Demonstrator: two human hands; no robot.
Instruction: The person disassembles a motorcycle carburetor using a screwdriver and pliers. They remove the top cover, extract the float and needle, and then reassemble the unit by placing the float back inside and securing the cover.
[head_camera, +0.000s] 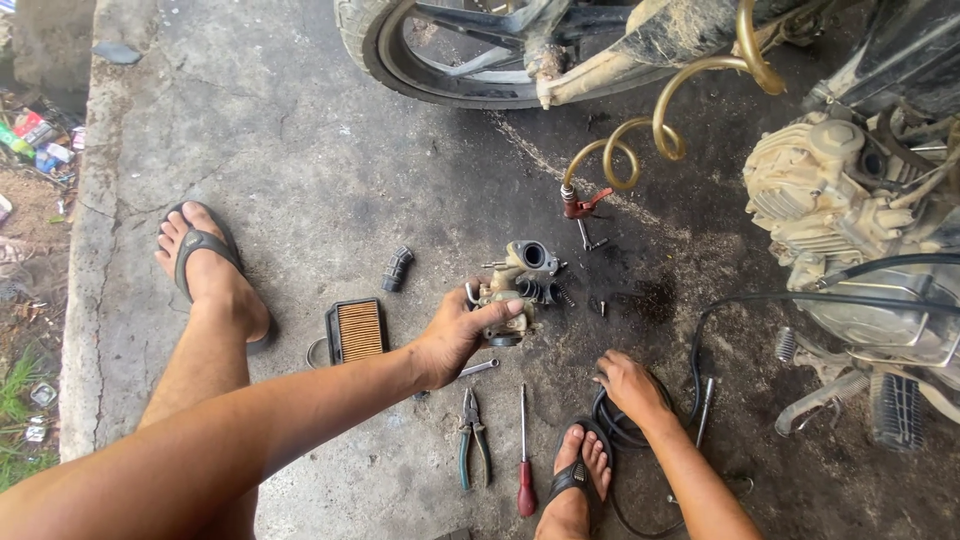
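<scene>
My left hand (458, 335) grips a grimy metal carburetor (512, 291) and holds it just above the oily concrete floor. My right hand (630, 384) rests on a coil of black cable (612, 426) beside my right foot, fingers curled over it. Below the carburetor lie green-handled pliers (472, 437), a red-handled screwdriver (524, 452) and a small wrench (480, 368). A rectangular air filter (356, 331) with orange pleats lies left of my left hand.
A motorcycle engine (840, 190) stands at right, its wheel (450, 60) at top. A coiled brass-coloured hose (660, 130) ends in a red nozzle (577, 205). A small black rubber tube (398, 268) lies near my left foot (205, 262). Litter and grass edge the concrete at left.
</scene>
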